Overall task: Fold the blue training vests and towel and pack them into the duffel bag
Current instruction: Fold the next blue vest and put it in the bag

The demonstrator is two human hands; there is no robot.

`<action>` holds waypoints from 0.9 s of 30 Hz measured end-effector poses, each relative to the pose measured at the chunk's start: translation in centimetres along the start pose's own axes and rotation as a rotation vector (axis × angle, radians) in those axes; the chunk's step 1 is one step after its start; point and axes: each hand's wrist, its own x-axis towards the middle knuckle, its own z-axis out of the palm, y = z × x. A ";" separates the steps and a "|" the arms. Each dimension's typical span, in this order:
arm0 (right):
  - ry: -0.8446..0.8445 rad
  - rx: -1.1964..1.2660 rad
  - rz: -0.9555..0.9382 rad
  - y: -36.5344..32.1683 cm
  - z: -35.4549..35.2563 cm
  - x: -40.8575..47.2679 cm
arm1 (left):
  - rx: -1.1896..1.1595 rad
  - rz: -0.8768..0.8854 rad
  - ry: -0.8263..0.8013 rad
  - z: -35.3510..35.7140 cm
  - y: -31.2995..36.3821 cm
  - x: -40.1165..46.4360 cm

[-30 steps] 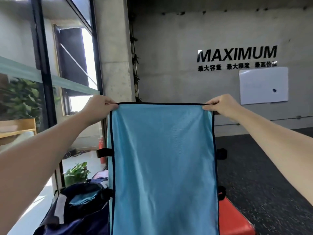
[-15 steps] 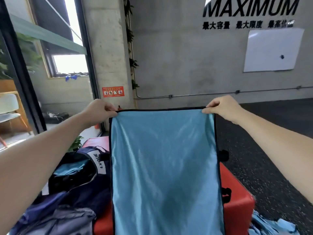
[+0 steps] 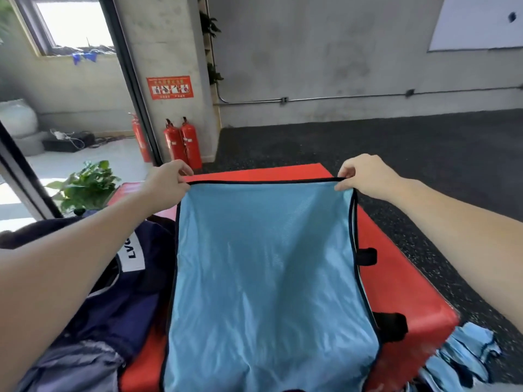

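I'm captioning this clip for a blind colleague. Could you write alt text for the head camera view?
Two bare hands, left hand and right hand, pinch the top corners of a light blue mesh training vest with black trim, held spread over a red padded box. A navy duffel bag lies at left, more crumpled blue vests at lower right.

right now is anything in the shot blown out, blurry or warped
Head view: the window at top left is blown out white; the blue vest and both hands are fairly sharp; the loose blue cloth at bottom right smears; wide-angle bending bows the dark door frame.
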 end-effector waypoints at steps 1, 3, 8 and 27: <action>-0.030 -0.034 0.009 0.1 0.5 0.7 | 0.035 -0.005 -0.027 0.5 -0.2 0.7; -0.079 -0.084 0.044 0.2 1.2 2.0 | 0.089 -0.035 -0.087 1.5 -0.3 2.1; -0.136 0.171 0.262 -0.2 0.8 5.7 | 0.085 -0.168 -0.176 2.0 1.0 5.6; 0.766 0.411 -0.135 -11.9 -21.3 5.4 | -0.343 0.186 0.629 -20.9 14.1 9.5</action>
